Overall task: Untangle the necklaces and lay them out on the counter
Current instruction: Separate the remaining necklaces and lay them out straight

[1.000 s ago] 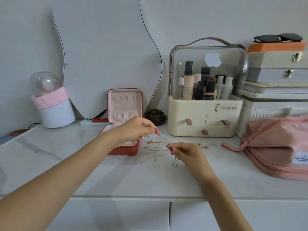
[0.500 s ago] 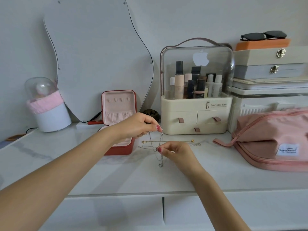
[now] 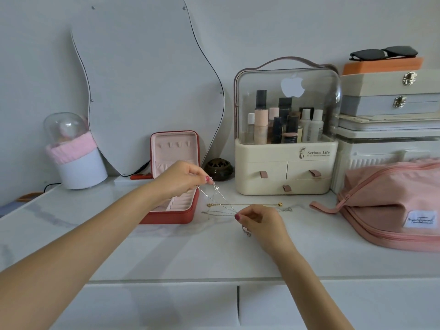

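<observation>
Left hand [image 3: 181, 178] raised above the surface [image 3: 166, 253], fingers [image 3: 206, 179] pinching one end of a silver chain [image 3: 220, 200]. Right hand [image 3: 260, 222] lower, near the surface, fingers pinching the same chain by its other stretch; a short end dangling below the right hand. Chain taut and slanted between the two hands. More necklaces [image 3: 245, 206] lying on the surface just behind the right hand, a gold one with a bead at its right end; strands crossing, whether tangled cannot tell. Open red jewellery box [image 3: 176, 186] just beside the left hand, lid upright. Cream cosmetics organiser [image 3: 285, 172] behind. Pink bag [image 3: 392, 206] to the right.
</observation>
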